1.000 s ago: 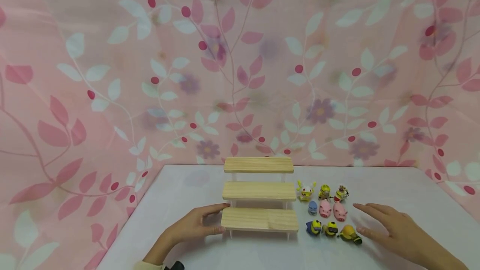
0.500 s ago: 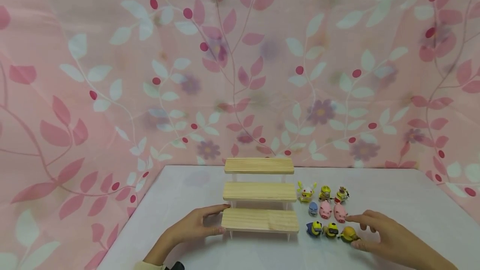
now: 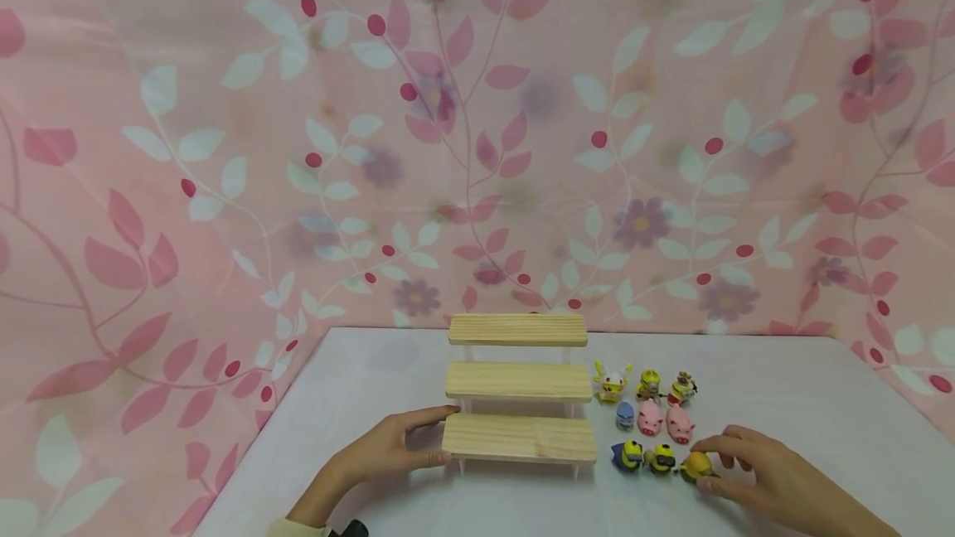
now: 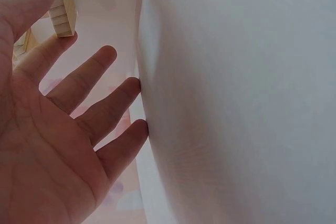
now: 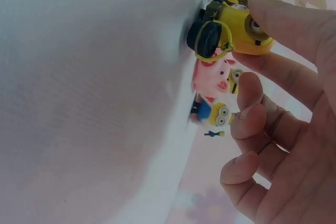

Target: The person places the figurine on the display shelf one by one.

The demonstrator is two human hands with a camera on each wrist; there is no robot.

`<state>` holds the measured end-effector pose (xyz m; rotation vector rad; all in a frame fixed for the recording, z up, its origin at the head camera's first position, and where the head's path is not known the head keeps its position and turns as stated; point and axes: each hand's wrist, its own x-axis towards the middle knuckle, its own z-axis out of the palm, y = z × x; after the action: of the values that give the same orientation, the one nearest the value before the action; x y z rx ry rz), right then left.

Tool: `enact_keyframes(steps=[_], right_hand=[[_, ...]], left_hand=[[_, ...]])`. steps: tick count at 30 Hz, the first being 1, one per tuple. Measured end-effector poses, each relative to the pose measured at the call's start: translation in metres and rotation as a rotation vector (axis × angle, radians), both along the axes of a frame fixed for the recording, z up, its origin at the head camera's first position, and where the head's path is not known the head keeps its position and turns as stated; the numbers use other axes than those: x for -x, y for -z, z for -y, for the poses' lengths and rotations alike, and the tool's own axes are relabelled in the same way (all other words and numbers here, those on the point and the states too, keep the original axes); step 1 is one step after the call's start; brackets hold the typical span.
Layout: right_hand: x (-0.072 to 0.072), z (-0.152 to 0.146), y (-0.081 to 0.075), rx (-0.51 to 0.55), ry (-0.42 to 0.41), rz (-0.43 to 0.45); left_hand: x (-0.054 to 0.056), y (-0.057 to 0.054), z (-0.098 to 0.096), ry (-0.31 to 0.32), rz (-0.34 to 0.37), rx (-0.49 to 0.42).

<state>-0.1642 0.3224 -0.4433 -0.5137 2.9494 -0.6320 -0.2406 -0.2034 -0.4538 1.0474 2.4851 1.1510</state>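
Observation:
A three-tier wooden display stand [image 3: 519, 438] stands in mid table on clear legs. At the left end of its lowest board, my left hand [image 3: 388, 446] holds the board between thumb and index finger; the left wrist view shows the other fingers spread out straight below the wooden board [image 4: 64, 14]. My right hand [image 3: 768, 475] pinches a yellow minion figure [image 3: 697, 464] between thumb and index finger at the front right of the toy group. In the right wrist view this minion figure [image 5: 244, 31] has dark boots towards the table, and my remaining fingers curl beside it.
Left of the pinched figure are two more minion figures [image 3: 660, 458] in the front row. Behind them stand two pink pigs [image 3: 680, 423] and a small blue figure [image 3: 625, 416]. Several yellow figures [image 3: 649, 384] form the back row. A pink floral cloth [image 3: 477, 147] hangs behind the white table.
My right hand has moved left and its thumb and index finger have closed on the front-right minion figure. My left hand keeps its place at the stand.

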Motion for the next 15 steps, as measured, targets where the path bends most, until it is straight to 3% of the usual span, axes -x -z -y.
enact_keyframes(steps=[5, 12, 15], right_hand=[[0.0000, 0.0004, -0.0013, 0.011, -0.007, -0.004], [-0.0010, 0.0005, -0.0057, 0.021, 0.095, 0.064], [-0.0027, -0.0023, -0.0091, 0.034, 0.048, -0.012]], left_hand=[[-0.0006, -0.0007, -0.0005, -0.003, -0.002, 0.003], [0.0000, 0.0014, 0.0006, -0.014, -0.022, 0.015], [-0.0001, 0.0014, 0.0005, -0.009, -0.014, 0.010]])
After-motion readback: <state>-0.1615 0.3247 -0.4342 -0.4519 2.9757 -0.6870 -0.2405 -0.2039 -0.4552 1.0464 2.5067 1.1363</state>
